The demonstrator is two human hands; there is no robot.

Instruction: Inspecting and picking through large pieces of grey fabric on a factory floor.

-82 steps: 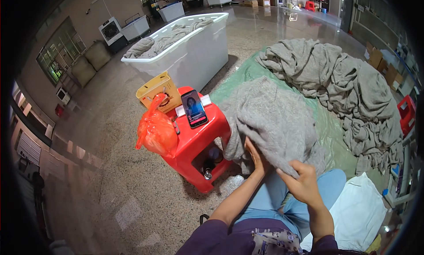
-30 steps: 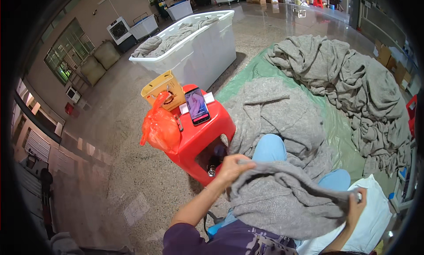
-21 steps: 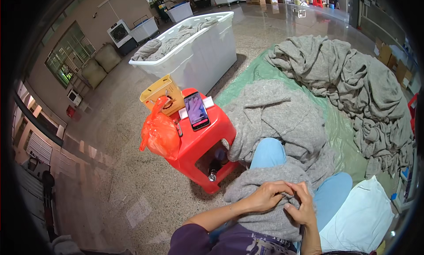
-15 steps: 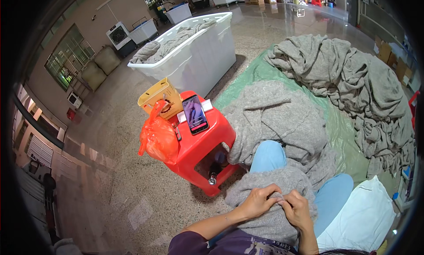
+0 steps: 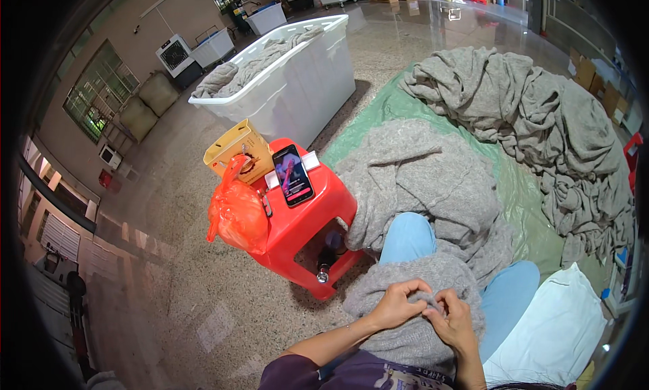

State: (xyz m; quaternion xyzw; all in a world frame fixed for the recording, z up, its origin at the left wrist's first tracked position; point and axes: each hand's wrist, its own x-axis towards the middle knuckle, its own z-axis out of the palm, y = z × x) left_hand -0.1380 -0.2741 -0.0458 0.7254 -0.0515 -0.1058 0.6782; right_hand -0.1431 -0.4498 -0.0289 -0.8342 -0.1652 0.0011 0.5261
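Note:
Grey knitted fabric (image 5: 405, 336) lies bunched across my lap, over light blue trousers. My left hand (image 5: 401, 305) pinches a small fold of it between thumb and fingers. Close beside it, my right hand (image 5: 453, 320) grips the same fold, its thumb and fingertips almost meeting those of the left. Whether anything small is between the fingertips cannot be made out. In front of my knees a larger heap of the same grey knit (image 5: 426, 174) rests on a green plastic sheet (image 5: 368, 130).
To the left stands a red plastic stool (image 5: 301, 238) bearing a phone (image 5: 293, 177), a yellow paper bag (image 5: 236, 150) and an orange plastic bag (image 5: 236, 211). Behind it is a white bin (image 5: 297, 86) with grey fabric. More fabric (image 5: 520, 113) is piled far right; a white cushion-like bundle (image 5: 551, 329) lies near right.
The view has shifted slightly, so the surroundings sit a little further left and up. My hands keep their pinch on the fabric, the fingers moving only a little.

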